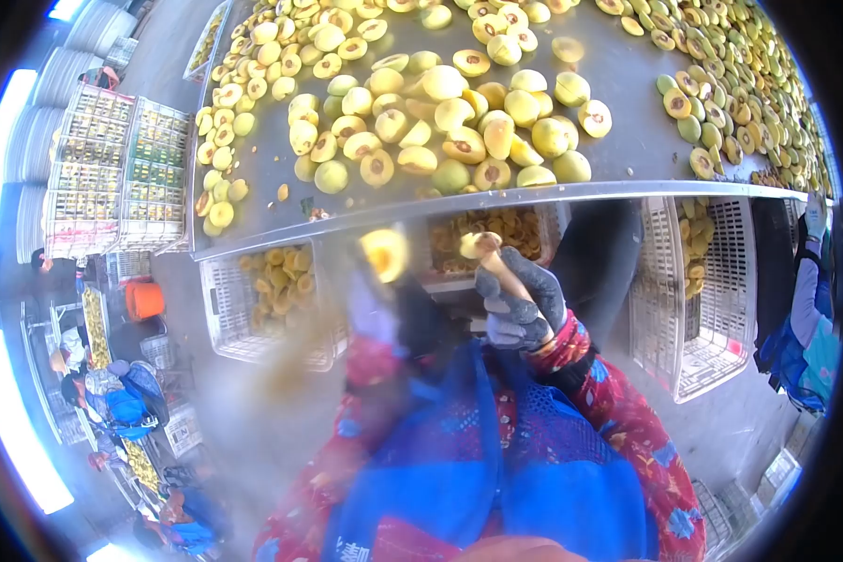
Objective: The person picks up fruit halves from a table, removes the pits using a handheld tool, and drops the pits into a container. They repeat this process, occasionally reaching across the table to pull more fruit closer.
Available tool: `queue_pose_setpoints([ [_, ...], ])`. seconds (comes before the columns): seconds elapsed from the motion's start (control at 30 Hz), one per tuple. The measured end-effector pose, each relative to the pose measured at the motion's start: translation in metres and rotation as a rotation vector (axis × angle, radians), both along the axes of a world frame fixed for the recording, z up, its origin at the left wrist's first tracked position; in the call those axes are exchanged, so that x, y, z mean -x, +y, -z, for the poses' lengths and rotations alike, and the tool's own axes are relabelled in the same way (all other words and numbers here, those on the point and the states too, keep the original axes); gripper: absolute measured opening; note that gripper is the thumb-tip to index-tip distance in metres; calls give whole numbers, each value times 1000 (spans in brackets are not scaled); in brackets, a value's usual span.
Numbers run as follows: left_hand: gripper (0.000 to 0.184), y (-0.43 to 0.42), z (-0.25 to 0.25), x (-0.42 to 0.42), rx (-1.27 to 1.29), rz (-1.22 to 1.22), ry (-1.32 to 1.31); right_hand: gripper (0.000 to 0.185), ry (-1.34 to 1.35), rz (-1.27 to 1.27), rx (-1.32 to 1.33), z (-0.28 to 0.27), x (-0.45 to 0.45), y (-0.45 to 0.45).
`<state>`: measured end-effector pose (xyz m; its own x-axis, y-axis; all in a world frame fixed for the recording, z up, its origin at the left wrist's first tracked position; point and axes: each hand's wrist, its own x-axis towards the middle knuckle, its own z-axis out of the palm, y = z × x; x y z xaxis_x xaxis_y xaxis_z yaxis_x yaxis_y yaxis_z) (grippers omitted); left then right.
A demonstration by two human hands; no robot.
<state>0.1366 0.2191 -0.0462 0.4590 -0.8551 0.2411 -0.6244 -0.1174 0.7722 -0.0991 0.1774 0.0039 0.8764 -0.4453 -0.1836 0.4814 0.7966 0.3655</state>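
My right hand, in a grey-and-white glove, is closed around a tool with a pale wooden handle. A yellowish lump shows at the tool's upper end, and its working tip cannot be made out. My left hand is gloved and smeared by motion. At its fingers is a yellow peach half, cut face up. Both hands are in front of the metal table's edge. Beyond them lies a pile of peach halves, several with brown pit areas showing.
Below the table edge stand white crates, one at left and one at right, with a crate of peach pieces between. Stacked crates and an orange bucket are at left. Other people work there; a person's sleeve is at right.
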Motion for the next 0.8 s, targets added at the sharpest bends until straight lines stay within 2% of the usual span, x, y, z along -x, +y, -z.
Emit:
queue_pose_setpoints([
  [0.1, 45, 4, -26, -52, -224, -453, -804, 38, 280, -61, 104, 9, 14, -12],
  [0.13, 45, -3, -40, -60, -277, -387, -749, 39, 350, -67, 146, 10, 17, -15],
  [0.2, 43, -35, -64, -71, -370, -255, -636, 40, 239, -73, 201, 24, 16, -19],
  [0.27, 55, -81, -48, -72, -444, -90, -570, 41, 220, -71, 227, 29, 15, -19],
  [0.3, 53, -106, -52, -59, -579, -51, -511, 41, 254, -66, 227, 28, 14, -19],
  [0.37, 54, -142, -21, -52, -675, 60, -600, 41, 364, -57, 266, 23, 14, -19],
  [0.43, 54, -152, 17, -54, -451, 177, -274, 41, 519, -52, 333, 9, 20, -16],
  [0.5, 55, -153, 15, -46, -357, 176, -228, 35, 482, -9, 267, 8, 25, -18],
  [0.57, 55, -143, 11, -38, -242, 168, -183, 38, 519, 78, 181, 6, 21, -26],
  [0.6, 54, -139, 6, -36, -166, 169, -166, 40, 659, 47, 264, 26, 18, -33],
  [0.67, 49, -130, 9, -35, -10, 135, -86, 41, 706, 43, 209, 45, 14, -27],
  [0.73, 38, -116, -10, -26, -5, 146, 659, 42, 791, -2, 224, 38, 12, -25],
  [0.8, 31, -98, -6, -20, 57, 255, 740, 37, 575, -2, 262, 34, 19, -22],
])
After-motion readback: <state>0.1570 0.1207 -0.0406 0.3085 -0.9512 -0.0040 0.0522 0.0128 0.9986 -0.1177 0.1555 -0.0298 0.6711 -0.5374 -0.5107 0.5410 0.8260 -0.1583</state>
